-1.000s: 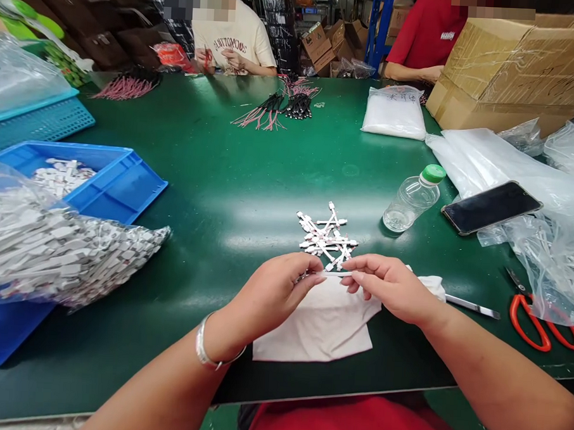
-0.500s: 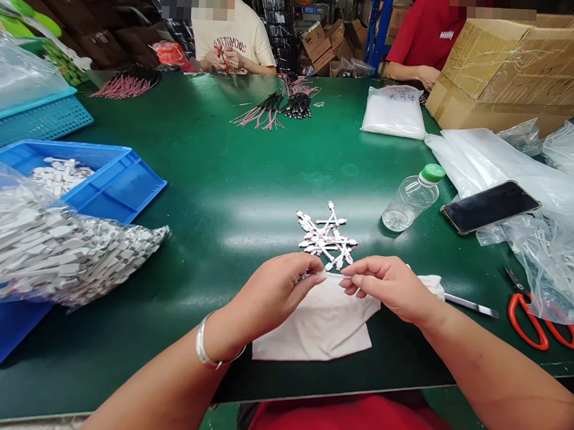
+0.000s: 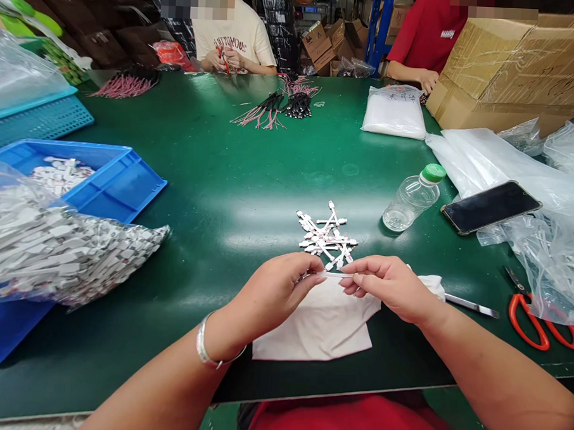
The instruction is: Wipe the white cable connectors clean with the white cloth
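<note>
A short white cable stretches level between my two hands. My left hand pinches its left end, with a silver bangle on that wrist. At the other end, the thumb and fingertips of my right hand are closed on it. Fingers hide both ends of the cable. Just beyond my fingertips lies a loose pile of similar short white cables with connector ends. A white cloth is spread on the green table under my hands.
To the left are a blue bin and a plastic bag of white cables. On the right stand a bottle, a phone, tweezers and red-handled scissors. Two people work across the table, near a carton.
My right fingers have shifted very slightly, and a little more of the white cable shows between my hands. The pile and cloth are unchanged.
</note>
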`<state>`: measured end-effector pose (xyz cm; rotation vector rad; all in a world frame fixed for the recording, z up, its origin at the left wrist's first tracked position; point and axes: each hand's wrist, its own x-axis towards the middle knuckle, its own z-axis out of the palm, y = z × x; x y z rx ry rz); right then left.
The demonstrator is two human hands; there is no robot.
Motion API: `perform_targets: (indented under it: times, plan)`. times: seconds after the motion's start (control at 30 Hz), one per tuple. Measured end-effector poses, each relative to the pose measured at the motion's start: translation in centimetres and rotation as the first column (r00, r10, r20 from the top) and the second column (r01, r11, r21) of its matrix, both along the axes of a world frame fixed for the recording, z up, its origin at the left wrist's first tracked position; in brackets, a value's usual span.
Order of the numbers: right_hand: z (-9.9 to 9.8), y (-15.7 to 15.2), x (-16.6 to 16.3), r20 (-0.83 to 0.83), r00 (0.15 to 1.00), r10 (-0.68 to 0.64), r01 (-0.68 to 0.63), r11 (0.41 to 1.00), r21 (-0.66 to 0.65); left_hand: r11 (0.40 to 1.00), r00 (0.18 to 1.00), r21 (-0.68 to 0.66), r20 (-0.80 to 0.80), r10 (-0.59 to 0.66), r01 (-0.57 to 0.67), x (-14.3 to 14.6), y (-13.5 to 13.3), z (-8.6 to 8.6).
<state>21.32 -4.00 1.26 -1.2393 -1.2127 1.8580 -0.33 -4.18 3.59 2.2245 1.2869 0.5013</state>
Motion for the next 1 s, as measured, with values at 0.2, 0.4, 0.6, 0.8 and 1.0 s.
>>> perform_targets:
  times: [0.2, 0.4, 0.6, 0.8, 1.0]
  plan:
    - [0.1, 0.0, -0.2, 0.014, 1.000, -0.008, 0.008, 1.000, 0.001, 1.000, 1.000, -0.001, -0.001, 0.000, 0.000, 0.1, 0.0, -0.1]
    - [-0.3, -0.1, 0.0, 0.131, 0.991, 0.022, -0.046, 0.982, 0.185, 1.000, 1.000, -0.002, 0.003, 0.009, -0.009, 0.0, 0.0, -0.1]
    - [-0.1, -0.2, 0.3, 0.375, 0.926, -0.052, -0.145, 0.866, 0.478, 0.999, 0.994, 0.029, 0.101, 0.036, -0.039, -0.3, 0.0, -1.0]
    - [0.3, -0.1, 0.4, 0.443, 0.894, -0.073, -0.202, 0.816, 0.542, 0.988, 0.970, -0.155, 0.235, 0.057, -0.020, -0.2, 0.1, -0.7]
    - [0.7, -0.3, 0.4, 0.363, 0.931, 0.028, -0.207, 0.861, 0.464, 0.895, 0.933, -0.445, 0.304, 0.193, -0.040, -0.2, 0.2, 0.5]
